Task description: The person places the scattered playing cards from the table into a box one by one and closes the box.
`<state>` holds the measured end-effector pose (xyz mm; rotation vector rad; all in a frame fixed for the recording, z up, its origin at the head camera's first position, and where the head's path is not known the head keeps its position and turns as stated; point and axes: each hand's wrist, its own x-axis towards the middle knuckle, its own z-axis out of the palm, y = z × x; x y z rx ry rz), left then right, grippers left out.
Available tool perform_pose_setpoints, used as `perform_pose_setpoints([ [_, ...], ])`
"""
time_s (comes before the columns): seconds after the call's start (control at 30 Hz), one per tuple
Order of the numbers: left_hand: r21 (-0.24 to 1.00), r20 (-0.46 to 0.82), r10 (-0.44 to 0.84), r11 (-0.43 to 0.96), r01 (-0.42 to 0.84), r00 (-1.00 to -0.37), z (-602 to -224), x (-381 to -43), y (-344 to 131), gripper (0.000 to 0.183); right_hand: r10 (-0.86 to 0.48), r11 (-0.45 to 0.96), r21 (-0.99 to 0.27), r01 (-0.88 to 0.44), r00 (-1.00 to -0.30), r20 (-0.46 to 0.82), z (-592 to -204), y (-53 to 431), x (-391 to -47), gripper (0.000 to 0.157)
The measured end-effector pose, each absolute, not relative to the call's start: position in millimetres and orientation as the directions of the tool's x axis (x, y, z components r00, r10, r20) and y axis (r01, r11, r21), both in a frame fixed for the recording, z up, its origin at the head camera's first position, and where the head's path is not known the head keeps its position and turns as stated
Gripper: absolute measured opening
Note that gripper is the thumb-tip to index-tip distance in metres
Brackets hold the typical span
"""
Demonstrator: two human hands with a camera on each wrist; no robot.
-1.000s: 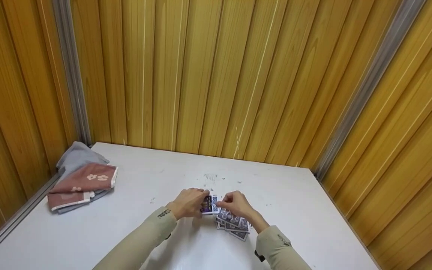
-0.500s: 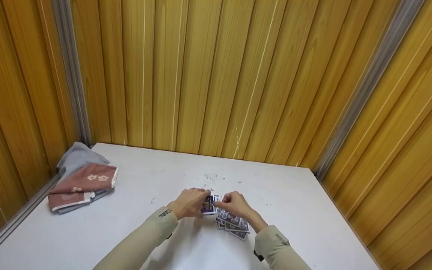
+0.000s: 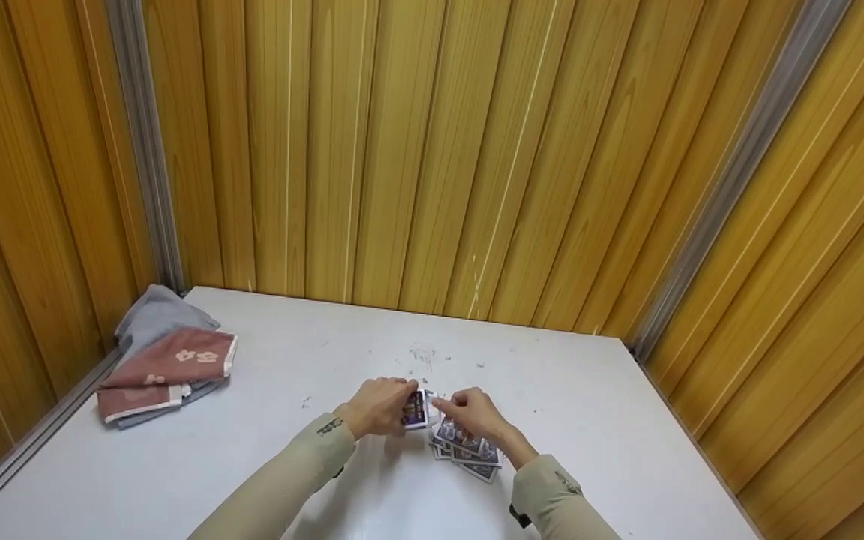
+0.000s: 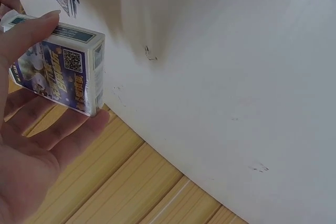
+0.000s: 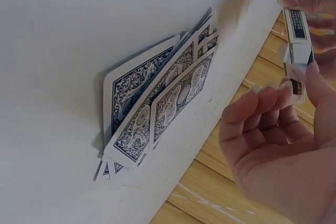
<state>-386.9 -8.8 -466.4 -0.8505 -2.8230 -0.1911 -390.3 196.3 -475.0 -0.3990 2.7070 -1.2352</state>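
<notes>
My left hand [image 3: 379, 405] grips a small playing card box [image 3: 415, 410] over the table, thumb on one narrow side and fingers along the opposite one. Purple artwork, gold lettering and a QR code cover the face of the box [image 4: 58, 72] in the left wrist view. At the box's other end, my right hand [image 3: 477, 412] pinches the raised white flap [image 5: 294, 56] between thumb and fingertips. Just below the right hand lies a loose, fanned pile of playing cards [image 5: 184, 93], their dark-patterned backs upward.
A folded grey and reddish cloth [image 3: 177, 360] with pale flowers lies at the table's left back corner. Wood-look panels [image 3: 402, 150] close off the back and sides of the white table [image 3: 312, 480]. Small dark scuffs mark its top.
A blue-patterned part at the box's right end is replaced by a white flap under my right thumb. The right hand has shifted very slightly; left hand and card pile stay in place.
</notes>
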Motion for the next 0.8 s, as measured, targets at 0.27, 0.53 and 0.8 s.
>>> perform_pose_setpoints([
  [0.27,0.108,0.207,0.521,0.829,0.548,-0.828,-474.3,-386.3,-18.4,0.055,-0.225,0.811,-0.555,-0.187,-0.974,-0.001,-493.6,224.6,-390.0,0.040],
  [0.53,0.125,0.200,0.520,0.827,0.548,-0.831,-474.3,-388.5,-22.1,0.051,-0.145,0.835,-0.538,-0.111,-0.989,-0.021,-506.3,237.1,-393.6,0.049],
  [0.8,0.127,0.196,0.512,0.832,0.539,-0.836,-476.4,-390.3,-24.1,0.050,-0.091,0.682,-0.711,-0.172,-0.984,0.150,-499.6,241.4,-404.5,0.021],
])
